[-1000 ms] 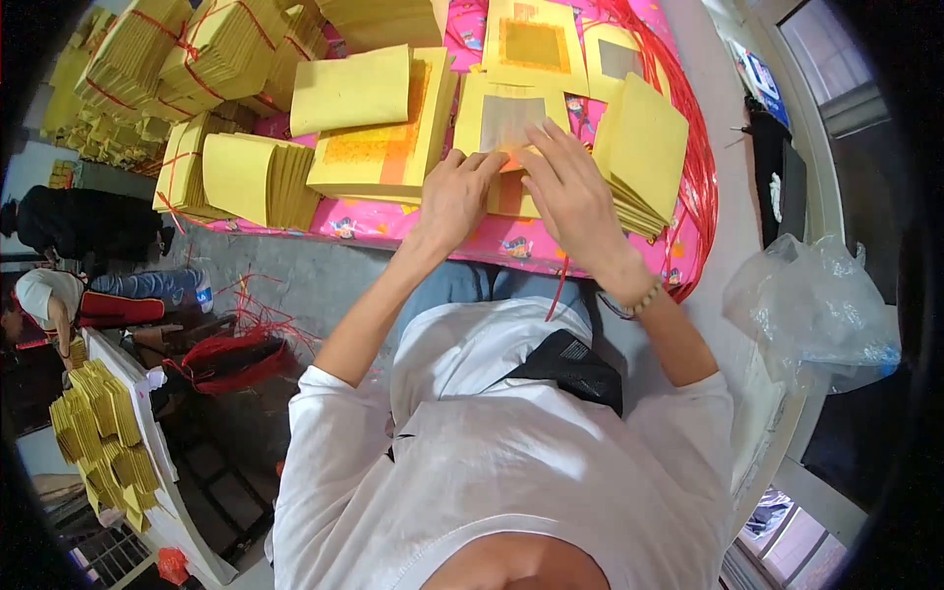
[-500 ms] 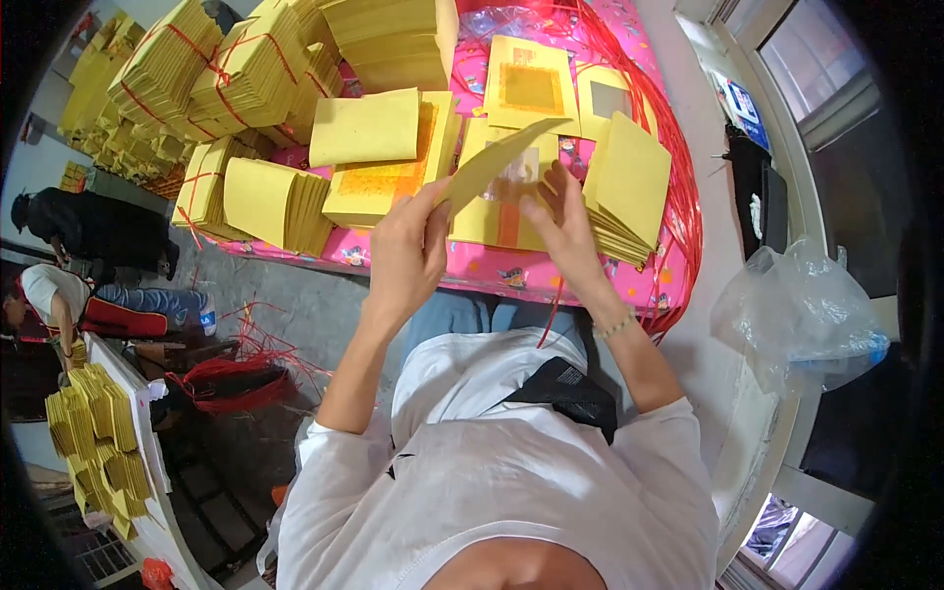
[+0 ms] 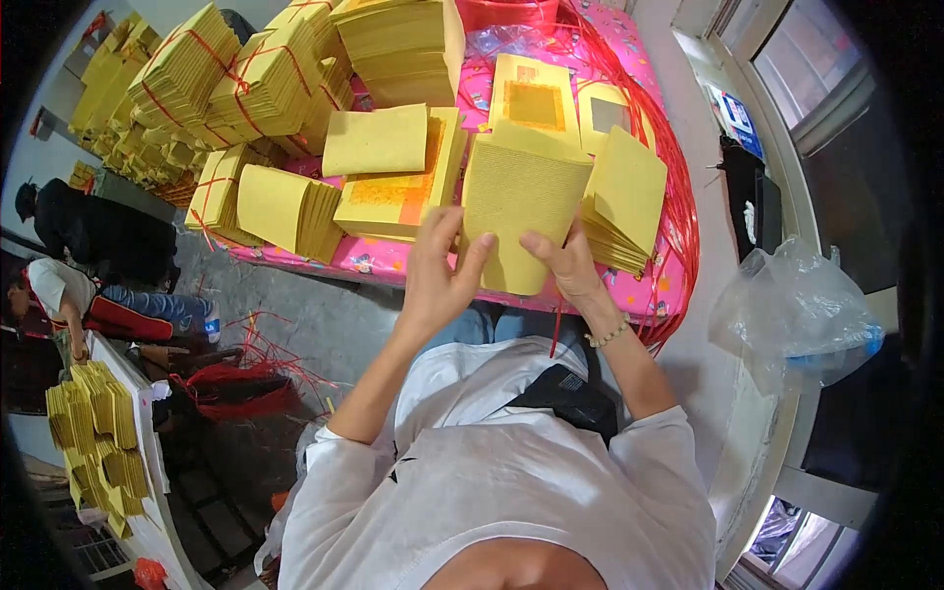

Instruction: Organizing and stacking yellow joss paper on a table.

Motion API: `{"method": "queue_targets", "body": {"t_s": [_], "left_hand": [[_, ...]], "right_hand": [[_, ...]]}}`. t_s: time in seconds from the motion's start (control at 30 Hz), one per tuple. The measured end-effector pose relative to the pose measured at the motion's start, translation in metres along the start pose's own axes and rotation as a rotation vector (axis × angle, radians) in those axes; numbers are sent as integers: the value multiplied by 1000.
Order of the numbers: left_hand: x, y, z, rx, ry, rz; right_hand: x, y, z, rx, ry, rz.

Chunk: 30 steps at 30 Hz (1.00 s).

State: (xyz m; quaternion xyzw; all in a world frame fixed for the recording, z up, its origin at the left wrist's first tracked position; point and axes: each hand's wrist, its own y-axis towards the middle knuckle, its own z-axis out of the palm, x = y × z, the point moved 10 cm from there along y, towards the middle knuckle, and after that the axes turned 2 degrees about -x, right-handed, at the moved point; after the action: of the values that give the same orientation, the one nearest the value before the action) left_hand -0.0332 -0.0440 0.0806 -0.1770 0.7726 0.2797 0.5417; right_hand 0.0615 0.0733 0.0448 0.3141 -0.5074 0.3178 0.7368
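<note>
A folded sheet of yellow paper is held upright in front of me, its fold toward my body. My left hand grips its left side with the thumb on the near face. On the other side my right hand pinches it, thumb also on the near face. Behind it lie yellow papers with an orange square and a silver square. To its right leans a pile of folded yellow sheets. On the left, a folded sheet rests on an orange-printed yellow stack.
The table has a pink patterned cloth. Yellow bundles tied with red string are heaped at the far left. Loose red strands run down the right edge. A clear plastic bag hangs at right. Two people are at left.
The yellow sheet was tilted up in my left hand, with my right hand apart from it. Now it is folded, faces me, and both hands hold it.
</note>
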Motion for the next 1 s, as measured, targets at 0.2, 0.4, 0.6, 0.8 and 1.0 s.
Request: {"method": "queue_targets", "body": {"t_s": [0.2,0.4,0.6,0.8,1.0], "left_hand": [[-15,7,-2,-124,-96,88],[16,15,36,203,-540,-224],[25,23,49,276,-624,-398],[30,24,45,252,-604,-467],[39,33,37,262,-566,-468]], "right_hand": [[-1,-12,-11,-99,108,61],[4,-12,-14,-191,87,116],[-5,-3,-21,-199,82,216],[-12,1,-13,-156,172,312],[-13,10,-9,-100,127,309]]}}
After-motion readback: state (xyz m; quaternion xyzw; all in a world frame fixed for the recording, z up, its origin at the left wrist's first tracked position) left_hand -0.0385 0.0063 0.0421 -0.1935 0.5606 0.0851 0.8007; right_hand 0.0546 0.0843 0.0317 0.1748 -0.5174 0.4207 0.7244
